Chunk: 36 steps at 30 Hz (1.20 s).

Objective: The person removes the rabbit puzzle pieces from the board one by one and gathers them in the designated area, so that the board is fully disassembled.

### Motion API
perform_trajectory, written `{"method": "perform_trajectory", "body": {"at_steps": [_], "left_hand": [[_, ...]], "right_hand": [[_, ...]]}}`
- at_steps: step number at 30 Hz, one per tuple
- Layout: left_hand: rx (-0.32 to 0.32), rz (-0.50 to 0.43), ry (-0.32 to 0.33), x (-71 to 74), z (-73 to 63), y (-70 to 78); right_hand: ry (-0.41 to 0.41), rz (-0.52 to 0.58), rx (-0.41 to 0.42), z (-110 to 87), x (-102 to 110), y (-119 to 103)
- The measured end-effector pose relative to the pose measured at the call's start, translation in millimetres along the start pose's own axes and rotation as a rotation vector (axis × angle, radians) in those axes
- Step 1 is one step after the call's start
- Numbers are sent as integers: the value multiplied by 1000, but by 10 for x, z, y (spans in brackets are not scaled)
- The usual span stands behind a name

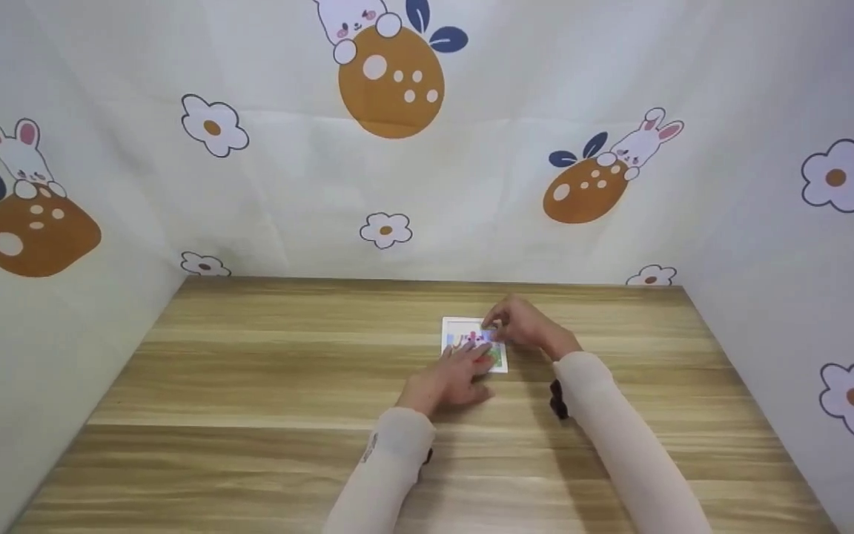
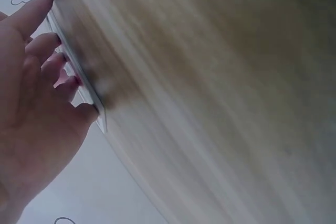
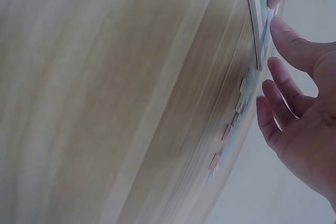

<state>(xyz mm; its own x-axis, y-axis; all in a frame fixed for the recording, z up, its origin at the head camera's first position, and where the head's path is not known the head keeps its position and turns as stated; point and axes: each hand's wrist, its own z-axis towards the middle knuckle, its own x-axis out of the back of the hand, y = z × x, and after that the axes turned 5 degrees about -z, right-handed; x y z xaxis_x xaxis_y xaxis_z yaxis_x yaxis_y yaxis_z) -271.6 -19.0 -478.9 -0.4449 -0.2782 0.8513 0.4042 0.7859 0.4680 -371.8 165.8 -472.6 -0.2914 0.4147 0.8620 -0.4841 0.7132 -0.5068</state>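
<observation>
Cream cloth sleeves stretch over the brown wood-grain desk, and here's the left hand, fingers spread flat on a white-bordered, colourful rectangular picture board, right of centre, towards the desk's far edge. Looks light, stiff, probably slick: best held by its rims! At its far right corner, the right hand bends its fingers; pinching anything? Can't tell.
</observation>
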Motion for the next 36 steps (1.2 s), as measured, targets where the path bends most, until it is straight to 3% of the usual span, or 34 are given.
{"method": "perform_trajectory", "body": {"at_steps": [5,21,28,36], "left_hand": [[-6,8,3,-20,0,-41],[8,-28,8,-2,-4,-11],[1,-20,8,-18,16,-27],[-31,-10,38,5,4,-13]], "right_hand": [[8,-33,35,6,-25,-38],[42,-25,-3,-1,-44,-92],[92,97,-99,-44,24,-70],[139,174,-112,-125,200,16]]}}
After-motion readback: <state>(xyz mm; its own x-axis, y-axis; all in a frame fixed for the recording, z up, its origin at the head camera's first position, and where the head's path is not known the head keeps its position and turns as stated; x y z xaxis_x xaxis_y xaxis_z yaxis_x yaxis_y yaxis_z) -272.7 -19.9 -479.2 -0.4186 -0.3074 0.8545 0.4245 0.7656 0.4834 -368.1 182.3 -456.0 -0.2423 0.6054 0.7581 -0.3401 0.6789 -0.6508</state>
